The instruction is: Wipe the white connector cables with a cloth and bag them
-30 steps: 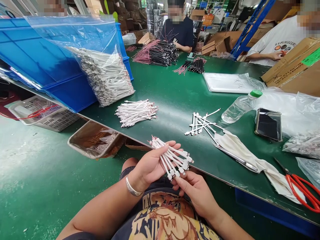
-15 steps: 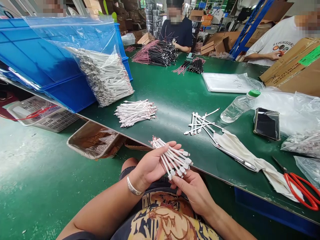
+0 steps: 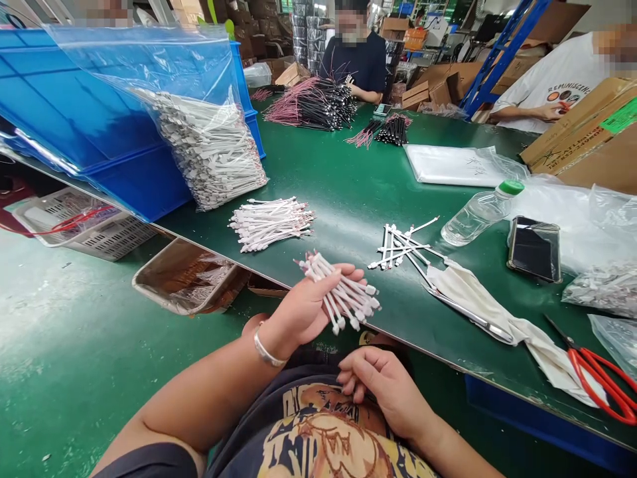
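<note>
While the left hand, at the centre of the frame, clasps a bunch of white cables under its thumb, the right hand, lower centre, is apart, fingers loosely curled; whether they pinch anything I cannot tell. The thumb should press evenly, so the connector ends line up and the thin wire ends stay unbent.

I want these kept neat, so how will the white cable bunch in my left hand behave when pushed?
The white cable bunch will probably splay, since it fans out past the left hand and no tie shows. It looks fairly stiff, jutting nearly straight. Each strand is likely light, being so thin.
</note>
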Motion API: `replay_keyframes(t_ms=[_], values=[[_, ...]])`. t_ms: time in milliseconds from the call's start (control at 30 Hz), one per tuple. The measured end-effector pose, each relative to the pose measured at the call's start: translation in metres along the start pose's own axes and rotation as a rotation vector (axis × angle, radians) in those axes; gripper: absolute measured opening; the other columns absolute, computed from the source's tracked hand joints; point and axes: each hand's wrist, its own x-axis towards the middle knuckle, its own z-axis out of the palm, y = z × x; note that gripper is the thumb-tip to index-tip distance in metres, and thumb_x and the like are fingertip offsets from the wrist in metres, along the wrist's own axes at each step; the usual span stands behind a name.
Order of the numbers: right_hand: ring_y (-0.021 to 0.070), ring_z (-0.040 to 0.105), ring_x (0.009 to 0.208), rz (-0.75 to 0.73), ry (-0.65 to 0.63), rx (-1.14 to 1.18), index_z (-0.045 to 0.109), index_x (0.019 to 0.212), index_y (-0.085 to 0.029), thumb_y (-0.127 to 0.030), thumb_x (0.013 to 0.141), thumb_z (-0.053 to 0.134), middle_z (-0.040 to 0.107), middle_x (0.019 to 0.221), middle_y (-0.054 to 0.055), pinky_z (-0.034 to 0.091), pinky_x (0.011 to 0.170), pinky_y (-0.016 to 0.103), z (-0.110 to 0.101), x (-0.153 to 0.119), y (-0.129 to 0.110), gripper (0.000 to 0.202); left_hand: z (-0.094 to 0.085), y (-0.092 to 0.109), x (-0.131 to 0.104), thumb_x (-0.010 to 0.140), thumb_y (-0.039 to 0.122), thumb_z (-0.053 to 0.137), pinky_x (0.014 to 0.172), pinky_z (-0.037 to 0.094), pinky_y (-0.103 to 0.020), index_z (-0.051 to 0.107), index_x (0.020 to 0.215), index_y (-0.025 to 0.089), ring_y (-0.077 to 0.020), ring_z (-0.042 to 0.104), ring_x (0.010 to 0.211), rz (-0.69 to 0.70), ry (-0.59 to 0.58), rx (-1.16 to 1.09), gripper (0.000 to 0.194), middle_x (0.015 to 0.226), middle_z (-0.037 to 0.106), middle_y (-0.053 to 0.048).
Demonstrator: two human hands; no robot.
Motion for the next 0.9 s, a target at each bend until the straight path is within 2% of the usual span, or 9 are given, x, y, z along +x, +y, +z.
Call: replay_keyframes(t_ms=[67, 133, 200, 300, 500, 600, 767, 833, 900], values=[[0.0113, 0.061, 0.062, -0.038, -0.056, 0.118, 0.067, 0.085, -0.012, -0.054, 0.081, 0.054, 0.068, 0.076, 0.008, 0.043, 0.052, 0.019, -0.004, -0.001, 0.005, 0.044, 0.006, 0.008, 0.006, 0.081, 0.018, 0.056, 0.099, 0.037, -0.042, 0.065, 0.101, 0.013, -0.0262, 0.058, 0.104, 0.145, -0.104, 0.248, 0.022, 0.109, 0.063, -0.013], [0.0145, 0.063, 0.067, -0.044, -0.11, 0.255, 0.068, 0.09, -0.011, -0.064, 0.08, 0.044, 0.068, 0.08, 0.011, 0.046, 0.053, 0.021, -0.008, -0.002, 0.008, 0.058, 0.009, 0.008, 0.01, 0.073, 0.01, 0.062, 0.105, 0.029, -0.034, 0.069, 0.097, 0.014, -0.0247, 0.052, 0.114, 0.192, -0.235, 0.484, 0.025, 0.113, 0.063, -0.012], [0.0177, 0.065, 0.072, 0.007, -0.16, 0.37, 0.067, 0.096, -0.01, -0.074, 0.076, 0.034, 0.068, 0.084, 0.014, 0.048, 0.056, 0.023, -0.012, -0.001, 0.01, 0.075, 0.005, 0.002, 0.013, 0.062, -0.002, 0.066, 0.109, 0.021, -0.03, 0.071, 0.091, 0.016, -0.0246, 0.047, 0.121, 0.138, -0.388, 0.64, 0.035, 0.113, 0.063, -0.012], [0.0209, 0.066, 0.081, 0.108, -0.209, 0.449, 0.065, 0.102, -0.006, -0.079, 0.072, 0.028, 0.068, 0.093, 0.018, 0.051, 0.065, 0.027, -0.019, 0.002, 0.01, 0.087, -0.006, -0.014, 0.016, 0.054, -0.009, 0.063, 0.111, 0.013, -0.035, 0.071, 0.092, 0.021, -0.0279, 0.042, 0.125, 0.073, -0.576, 0.775, 0.049, 0.118, 0.061, -0.013], [0.0235, 0.065, 0.092, 0.17, -0.308, 0.371, 0.063, 0.107, -0.007, -0.056, 0.078, 0.056, 0.066, 0.103, 0.019, 0.049, 0.077, 0.031, -0.024, 0.012, 0.002, 0.058, -0.016, -0.021, 0.019, 0.063, -0.006, 0.058, 0.111, 0.013, -0.038, 0.066, 0.108, 0.023, -0.0285, 0.04, 0.126, 0.148, -0.688, 0.944, 0.054, 0.125, 0.055, -0.012], [0.0208, 0.066, 0.087, 0.201, -0.299, 0.355, 0.064, 0.102, -0.008, -0.043, 0.083, 0.057, 0.067, 0.099, 0.017, 0.049, 0.075, 0.029, -0.02, 0.016, -0.001, 0.041, -0.018, -0.019, 0.017, 0.074, 0.002, 0.054, 0.111, 0.009, -0.042, 0.059, 0.118, 0.025, -0.0262, 0.037, 0.129, 0.316, -0.755, 1.194, 0.049, 0.13, 0.051, -0.011], [0.0171, 0.067, 0.08, 0.244, -0.28, 0.394, 0.064, 0.098, -0.005, -0.035, 0.081, 0.063, 0.067, 0.092, 0.014, 0.049, 0.07, 0.025, -0.016, 0.019, 0.003, 0.034, -0.047, -0.018, -0.013, 0.084, 0.011, 0.047, 0.108, 0.007, -0.057, 0.04, 0.134, 0.021, -0.0289, 0.023, 0.135, 0.67, -0.636, 1.736, 0.052, 0.142, 0.038, -0.011], [0.0166, 0.067, 0.08, 0.253, -0.264, 0.408, 0.061, 0.102, -0.007, -0.033, 0.08, 0.064, 0.067, 0.091, 0.013, 0.049, 0.07, 0.025, -0.017, 0.019, 0.004, 0.034, -0.063, -0.018, -0.031, 0.084, 0.01, 0.046, 0.108, 0.013, -0.055, 0.04, 0.133, 0.019, -0.0269, 0.033, 0.13, 0.743, -0.453, 1.817, 0.05, 0.136, 0.046, -0.012], [0.0169, 0.067, 0.079, 0.252, -0.234, 0.414, 0.058, 0.105, -0.009, -0.034, 0.08, 0.064, 0.068, 0.089, 0.012, 0.049, 0.069, 0.025, -0.018, 0.021, 0.003, 0.036, -0.072, -0.019, -0.043, 0.085, 0.013, 0.047, 0.104, 0.031, -0.044, 0.05, 0.122, 0.019, -0.0216, 0.051, 0.114, 0.672, -0.172, 1.732, 0.037, 0.119, 0.06, -0.01]])
